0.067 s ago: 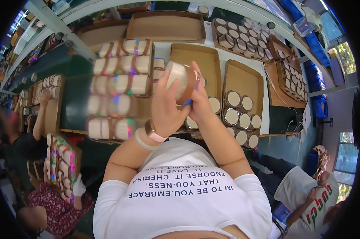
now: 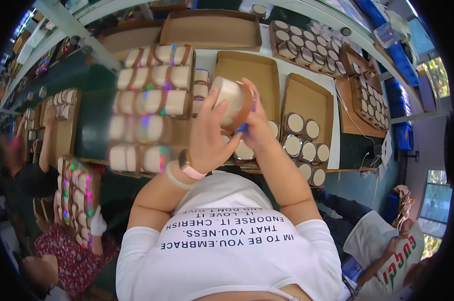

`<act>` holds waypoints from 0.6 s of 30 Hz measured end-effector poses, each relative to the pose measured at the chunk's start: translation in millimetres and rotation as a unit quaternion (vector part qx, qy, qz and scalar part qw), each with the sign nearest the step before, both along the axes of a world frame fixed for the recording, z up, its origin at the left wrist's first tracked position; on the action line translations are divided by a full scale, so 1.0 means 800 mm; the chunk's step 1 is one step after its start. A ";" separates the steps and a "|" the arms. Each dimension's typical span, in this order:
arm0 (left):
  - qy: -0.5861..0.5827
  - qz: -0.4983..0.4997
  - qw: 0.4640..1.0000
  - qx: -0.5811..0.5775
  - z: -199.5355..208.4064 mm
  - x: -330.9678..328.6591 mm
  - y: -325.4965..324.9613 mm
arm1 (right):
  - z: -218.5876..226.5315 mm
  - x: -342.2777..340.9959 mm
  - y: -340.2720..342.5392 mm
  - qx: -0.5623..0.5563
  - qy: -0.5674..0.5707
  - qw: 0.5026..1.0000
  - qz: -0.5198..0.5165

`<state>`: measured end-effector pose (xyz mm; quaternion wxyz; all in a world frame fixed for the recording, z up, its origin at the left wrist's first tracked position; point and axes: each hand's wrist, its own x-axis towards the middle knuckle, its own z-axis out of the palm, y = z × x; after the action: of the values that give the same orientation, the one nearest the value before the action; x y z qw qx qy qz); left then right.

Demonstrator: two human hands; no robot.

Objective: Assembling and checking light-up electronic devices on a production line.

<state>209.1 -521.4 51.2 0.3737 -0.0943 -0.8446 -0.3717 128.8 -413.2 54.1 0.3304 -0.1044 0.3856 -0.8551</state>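
Your left hand (image 2: 209,133) and right hand (image 2: 254,123) hold 1 pale round jar (image 2: 230,102) tilted above the bench (image 2: 207,60), both sets of fingers clamped on its sides. The jar hangs just over the front end of the open cardboard tray (image 2: 247,70). Right of that tray, another tray (image 2: 307,103) carries lidded jars (image 2: 293,123). Left of it lie blurred rows of jars (image 2: 146,100).

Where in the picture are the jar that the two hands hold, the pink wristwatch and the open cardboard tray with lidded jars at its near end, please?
jar (image 2: 230,99), head view, on its pale side wall.
pink wristwatch (image 2: 188,166), head view, on its strap at the left wrist.
cardboard tray (image 2: 310,98), head view, on its bare floor.
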 end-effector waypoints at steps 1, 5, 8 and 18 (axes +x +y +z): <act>-0.032 -0.029 0.998 0.043 -0.004 0.007 -0.002 | 0.002 -0.002 0.011 0.044 0.034 0.998 0.013; -0.221 -0.020 0.972 0.072 -0.012 0.042 -0.026 | 0.030 -0.041 0.138 0.333 0.758 0.420 -0.373; -0.266 0.061 0.938 0.213 -0.053 0.069 -0.037 | 0.127 -0.049 0.239 0.148 0.641 0.522 -0.543; -0.275 0.307 0.900 0.142 -0.119 0.200 -0.045 | 0.075 -0.064 0.206 0.316 0.527 0.611 -0.499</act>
<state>369.1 -557.7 -43.9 0.2317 0.3297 -0.8390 -0.3657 77.7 -248.2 113.8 -0.3947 -0.2178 0.7320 -0.5108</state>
